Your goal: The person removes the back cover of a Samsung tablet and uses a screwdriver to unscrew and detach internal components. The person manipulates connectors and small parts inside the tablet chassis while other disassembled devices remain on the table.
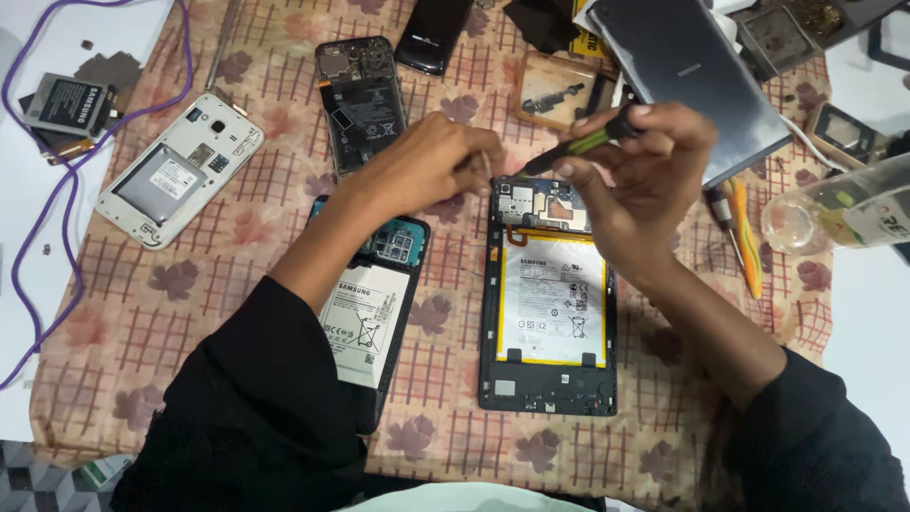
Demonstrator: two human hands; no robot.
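Observation:
An opened tablet (548,303) with its back cover off lies in the middle, its white battery and top circuit board exposed. My right hand (640,161) holds a green-and-black screwdriver (578,144) with its tip at the tablet's upper left corner. My left hand (431,161) pinches a thin light-coloured part (487,166) right beside that tip. Under my left forearm lies an opened phone (372,303) with a white battery.
On the floral cloth (190,313) lie a white backless phone (180,171), a dark opened phone (360,100), a black phone (434,33), a grey back cover (692,71), orange tools (744,232), a clear plastic cup (834,209), a loose battery (68,102) and a purple cable (38,218).

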